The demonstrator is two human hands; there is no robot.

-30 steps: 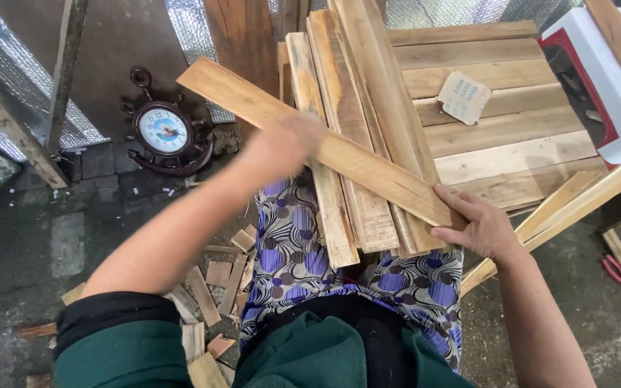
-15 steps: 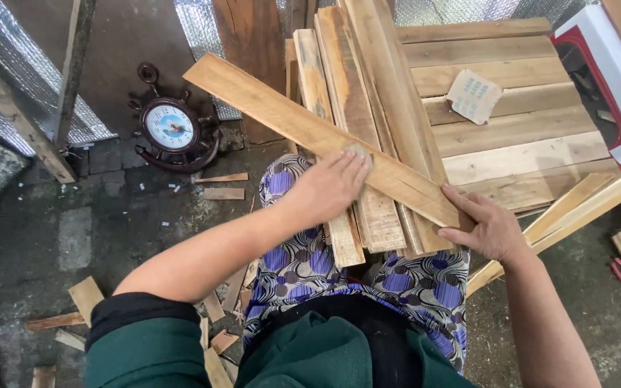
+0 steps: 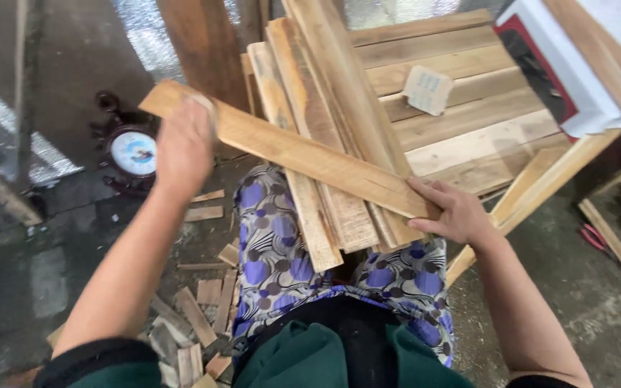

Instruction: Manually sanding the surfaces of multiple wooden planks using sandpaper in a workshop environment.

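1. The plank (image 3: 303, 154) lies crosswise on the stack of boards (image 3: 325, 144), which rests on my lap.
2. My left hand (image 3: 183, 147) sits on the plank's far left end; my right hand (image 3: 454, 212) holds its near right end.
3. Behind the stack and to its right is the slatted tabletop (image 3: 468, 108), with a sandpaper block (image 3: 427, 89) lying on it near the middle.
4. At the tabletop's right edge stands a box (image 3: 562, 79).
5. On the floor, left of the stack, lies a clock (image 3: 132, 152); wood offcuts (image 3: 206, 287) lie nearer me, left of my lap.
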